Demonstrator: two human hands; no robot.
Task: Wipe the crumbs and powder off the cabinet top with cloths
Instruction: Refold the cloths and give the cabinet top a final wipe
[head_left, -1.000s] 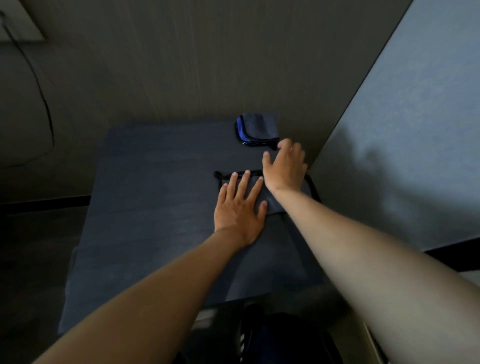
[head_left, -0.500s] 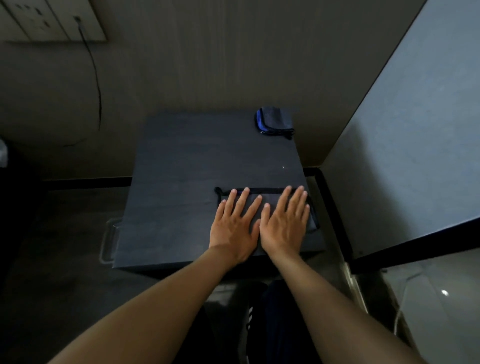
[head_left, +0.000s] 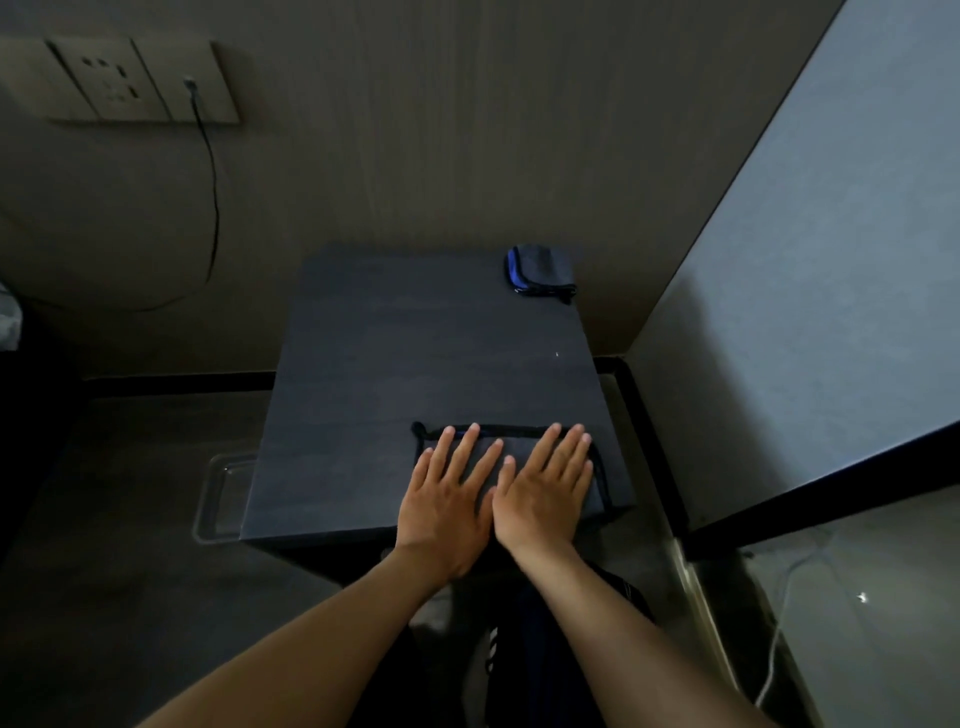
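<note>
Both flat hands, left hand (head_left: 447, 506) and right hand (head_left: 543, 499), press the cloth (head_left: 511, 448); keep pressure even so the crumb (head_left: 557, 354) beyond the fingertips gets swept.

This looks like a bedroom or hotel room, dimly lit. A small dark cabinet (head_left: 431, 364), the size of a nightstand, stands in a corner against a wood-grain wall panel (head_left: 467, 130). A socket plate (head_left: 119, 78) with several outlets is set into that panel, and a thin black cable (head_left: 213, 208) hangs from it down the wall. On the right a grey padded panel (head_left: 805, 286) runs alongside. The floor (head_left: 130, 545) is dark, with a black skirting strip along the wall.
</note>
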